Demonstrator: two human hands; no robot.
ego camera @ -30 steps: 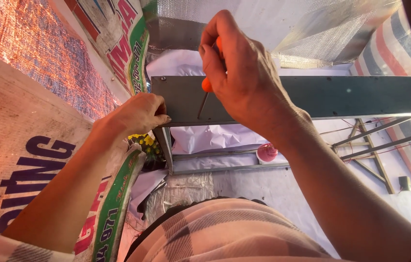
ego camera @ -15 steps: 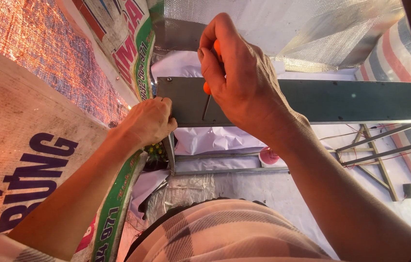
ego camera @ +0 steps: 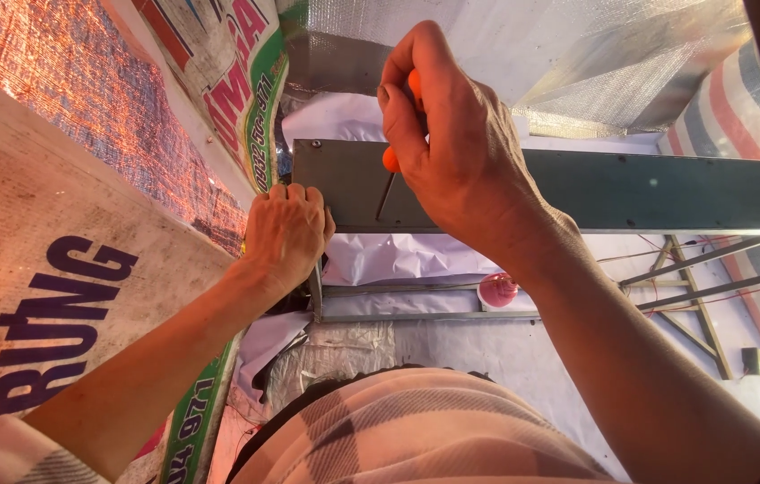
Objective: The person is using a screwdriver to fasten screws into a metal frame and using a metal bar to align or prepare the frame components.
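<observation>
Looking down past a checked pink shirt (ego camera: 425, 430), the view runs along two bare forearms to a grey-green metal beam (ego camera: 631, 188) that crosses the frame. The left hand (ego camera: 283, 235) is curled closed against the beam's near end, where it meets an upright metal post (ego camera: 315, 291); the fingers are pressed together there, though what lies under them is hidden. The right hand (ego camera: 451, 143) is wrapped tight around the orange handle of a screwdriver (ego camera: 390, 161), whose thin shaft slants down to touch the beam's flat face. A small dark screw head (ego camera: 315, 143) sits near the beam's upper left corner, apart from the tool's tip.

This looks like the driving step: the tool is bearing on the beam while the other hand steadies the joint. The next move seems to call for firm pressure along the shaft and a steady brace, so the tip does not skate across the painted face.

Beyond, a round pink object (ego camera: 497, 289) rests near a lower metal rail (ego camera: 425, 315), silvery foil sheeting (ego camera: 577, 63) hangs above, and printed woven sacking (ego camera: 66, 287) fills the left side.
</observation>
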